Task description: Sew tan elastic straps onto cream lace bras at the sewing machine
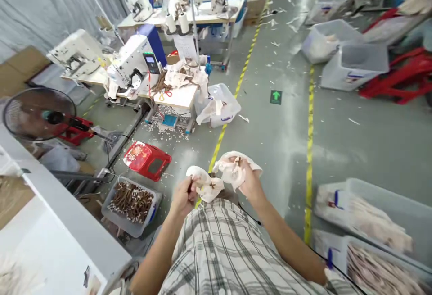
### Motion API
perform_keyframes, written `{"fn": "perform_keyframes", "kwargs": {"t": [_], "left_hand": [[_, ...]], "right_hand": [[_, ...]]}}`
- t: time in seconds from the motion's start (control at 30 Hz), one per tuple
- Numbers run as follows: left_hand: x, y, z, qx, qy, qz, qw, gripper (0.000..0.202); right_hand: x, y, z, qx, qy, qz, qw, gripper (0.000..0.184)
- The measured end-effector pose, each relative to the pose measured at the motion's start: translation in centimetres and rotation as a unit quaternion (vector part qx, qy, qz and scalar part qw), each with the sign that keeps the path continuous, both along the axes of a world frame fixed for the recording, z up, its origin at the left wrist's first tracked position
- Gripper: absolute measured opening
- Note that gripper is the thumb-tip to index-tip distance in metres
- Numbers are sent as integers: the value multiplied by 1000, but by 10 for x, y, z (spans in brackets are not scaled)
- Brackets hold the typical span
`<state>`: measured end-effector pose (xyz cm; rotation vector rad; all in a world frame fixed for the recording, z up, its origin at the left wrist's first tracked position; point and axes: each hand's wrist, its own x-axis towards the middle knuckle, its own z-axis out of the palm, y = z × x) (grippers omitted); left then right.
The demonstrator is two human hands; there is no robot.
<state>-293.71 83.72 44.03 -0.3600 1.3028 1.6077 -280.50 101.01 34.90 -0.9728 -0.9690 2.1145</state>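
A pale cream fabric piece with rounded cups, looking like a bra, is stretched between my two hands in front of my body. Small brown bits show on it, one of them cross-shaped. My left hand pinches its left edge with fingers closed. On the other side, my right hand grips the bunched right part, thumb on top; some of its fingers are hidden behind the cloth.
A red stool and a bin of brown strips stand to my left, by a white table. Ahead is a sewing machine with a cloth-filled plastic bin beside it. More bins line the right.
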Motion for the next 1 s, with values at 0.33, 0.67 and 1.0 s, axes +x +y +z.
{"fn": "perform_keyframes", "kwargs": {"t": [0.33, 0.67, 1.0], "left_hand": [[-238, 24, -26, -57, -95, 244, 963, 9], [-497, 75, -44, -10, -189, 253, 949, 11], [-701, 142, -44, -108, -265, 201, 937, 12]], "right_hand": [[-357, 213, 45, -79, 190, -66, 976, 37], [-658, 349, 3, -31, 195, -173, 965, 40], [-750, 294, -118, 180, -273, 64, 943, 25]]}}
